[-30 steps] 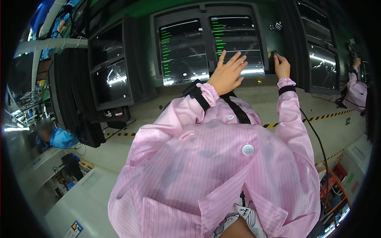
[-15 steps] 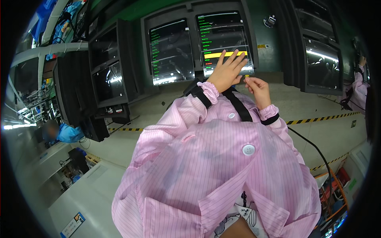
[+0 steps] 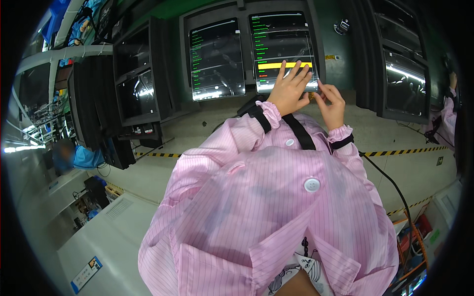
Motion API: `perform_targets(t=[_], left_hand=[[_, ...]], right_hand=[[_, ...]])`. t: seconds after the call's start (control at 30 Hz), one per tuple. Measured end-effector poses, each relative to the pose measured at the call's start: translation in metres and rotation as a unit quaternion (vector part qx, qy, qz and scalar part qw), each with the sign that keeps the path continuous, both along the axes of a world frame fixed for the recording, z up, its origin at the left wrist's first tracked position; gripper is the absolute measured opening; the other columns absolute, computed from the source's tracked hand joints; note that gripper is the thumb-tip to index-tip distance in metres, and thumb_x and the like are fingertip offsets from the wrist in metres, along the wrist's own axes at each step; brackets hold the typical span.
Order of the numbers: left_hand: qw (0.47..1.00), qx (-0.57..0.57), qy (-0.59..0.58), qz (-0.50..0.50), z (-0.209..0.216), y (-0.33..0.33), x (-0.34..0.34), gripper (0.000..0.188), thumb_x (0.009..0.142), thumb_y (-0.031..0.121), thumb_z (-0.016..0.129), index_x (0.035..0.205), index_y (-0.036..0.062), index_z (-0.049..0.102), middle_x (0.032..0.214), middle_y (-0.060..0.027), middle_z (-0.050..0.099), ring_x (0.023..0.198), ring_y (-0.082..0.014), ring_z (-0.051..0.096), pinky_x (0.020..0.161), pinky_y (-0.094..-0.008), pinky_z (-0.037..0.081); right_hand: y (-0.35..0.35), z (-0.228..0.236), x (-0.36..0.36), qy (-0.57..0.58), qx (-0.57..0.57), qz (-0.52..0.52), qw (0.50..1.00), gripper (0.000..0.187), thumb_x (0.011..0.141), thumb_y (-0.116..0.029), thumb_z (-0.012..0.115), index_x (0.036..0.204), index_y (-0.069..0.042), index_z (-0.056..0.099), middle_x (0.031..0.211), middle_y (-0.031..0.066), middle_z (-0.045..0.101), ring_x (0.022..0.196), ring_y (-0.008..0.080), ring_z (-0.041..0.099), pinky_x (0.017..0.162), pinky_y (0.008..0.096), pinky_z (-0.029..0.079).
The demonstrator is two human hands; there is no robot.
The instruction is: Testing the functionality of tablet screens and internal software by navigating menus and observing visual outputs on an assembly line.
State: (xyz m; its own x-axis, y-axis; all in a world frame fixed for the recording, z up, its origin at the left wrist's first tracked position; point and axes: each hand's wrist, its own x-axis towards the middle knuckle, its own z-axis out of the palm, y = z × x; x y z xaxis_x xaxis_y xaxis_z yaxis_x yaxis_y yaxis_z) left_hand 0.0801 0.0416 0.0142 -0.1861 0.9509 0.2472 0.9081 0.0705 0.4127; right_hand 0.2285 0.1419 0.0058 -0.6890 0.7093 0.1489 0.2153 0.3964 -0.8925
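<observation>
My left hand (image 3: pixel 290 92) lies with fingers spread over the lower part of a tablet (image 3: pixel 281 47), whose lit screen shows green lines of text and a yellow bar. At that tablet's lower right corner, my right hand (image 3: pixel 332 106) is closed in a pinch, index finger and thumb close to the edge. A small yellow piece (image 3: pixel 312 94) shows at the thumb tip; the fingers partly hide it. To the left, a second lit tablet (image 3: pixel 217 59) with similar green text sits in the same black frame (image 3: pixel 251 39).
Black frames with dark screens stand to the left (image 3: pixel 136 74) and right (image 3: pixel 405 79). On the green surface are a small yellow strip (image 3: pixel 333 57) and a small black-and-silver device (image 3: pixel 341 26). A black cable (image 3: pixel 395 185) hangs at my right. Other people are at both sides.
My right hand has moved up to the tablet's corner, its index finger now higher along the edge. The left hand stays spread on the screen. The whole view has shifted slightly.
</observation>
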Motion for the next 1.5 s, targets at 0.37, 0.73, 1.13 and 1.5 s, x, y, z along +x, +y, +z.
perform_targets(t=[0.37, 0.73, 1.13, 1.5], left_hand=[[1.000, 0.013, 0.015, -0.022, -0.007, 0.000, -0.003, 0.057, 0.074, 0.022, 0.065, 0.126, 0.0009, 0.054, 0.138, -0.0138, 0.046, 0.134, -0.0319, 0.036, 0.111, -0.0589, 0.016], [0.998, -0.035, -0.039, 0.019, 0.037, -0.004, -0.011, 0.073, 0.066, 0.030, 0.067, 0.131, 0.0055, 0.046, 0.142, -0.0141, 0.038, 0.141, -0.0333, 0.021, 0.109, -0.0665, 0.002], [0.947, -0.015, 0.009, 0.321, 0.040, -0.152, -0.084, 0.065, 0.074, 0.022, 0.066, 0.133, 0.0076, 0.042, 0.143, -0.0138, 0.036, 0.138, -0.0358, 0.025, 0.110, -0.0618, 0.006], [0.988, -0.105, 0.043, 0.100, 0.056, -0.139, -0.139, 0.078, 0.078, 0.047, 0.067, 0.141, 0.0125, 0.037, 0.145, -0.0134, 0.037, 0.140, -0.0344, 0.022, 0.111, -0.0598, 0.010]], right_hand=[[-0.007, -0.011, 0.000, 0.035, -0.045, -0.036, 0.998, 0.036, 0.078, 0.003, 0.069, 0.113, -0.001, 0.066, 0.085, 0.0056, 0.064, 0.066, 0.0089, 0.054, 0.062, 0.0218, 0.045], [0.008, 0.021, -0.002, -0.013, 0.092, -0.046, 0.995, 0.025, 0.088, -0.011, 0.056, 0.111, -0.007, 0.062, 0.116, 0.0132, 0.050, 0.105, 0.0273, 0.049, 0.092, 0.0357, 0.039], [-0.016, 0.042, -0.059, -0.125, 0.297, 0.123, 0.939, 0.043, 0.078, -0.032, 0.069, 0.117, -0.018, 0.062, 0.135, 0.0131, 0.042, 0.127, 0.0353, 0.035, 0.105, 0.0482, 0.024], [-0.010, 0.045, -0.047, -0.127, 0.267, 0.053, 0.954, 0.060, 0.073, -0.029, 0.076, 0.125, -0.010, 0.053, 0.131, 0.0135, 0.044, 0.123, 0.0349, 0.038, 0.103, 0.0456, 0.029]])
